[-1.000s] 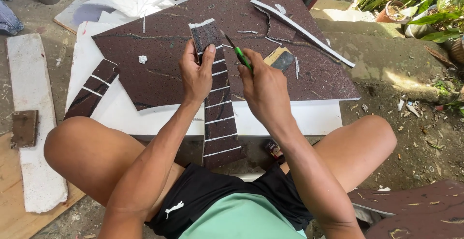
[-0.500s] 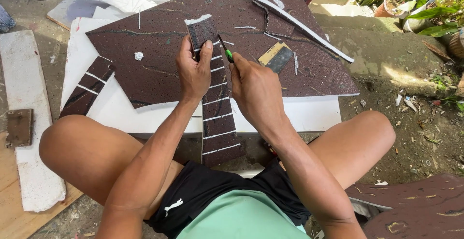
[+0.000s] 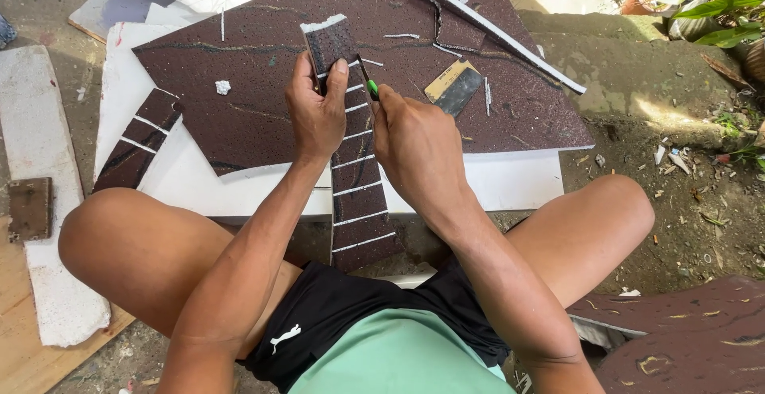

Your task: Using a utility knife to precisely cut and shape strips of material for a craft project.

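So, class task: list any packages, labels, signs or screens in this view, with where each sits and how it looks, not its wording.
No packages, signs or screens show.
Small white logo mark: on the black shorts, lower middle of the view, a leaping-animal shape.

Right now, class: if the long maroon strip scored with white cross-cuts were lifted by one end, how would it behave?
The strip would probably stay fairly stiff yet light, since its cut edges show white foam. It may well snap at the scored white lines. The left hand pins it while the right hand cuts with a green-handled knife.
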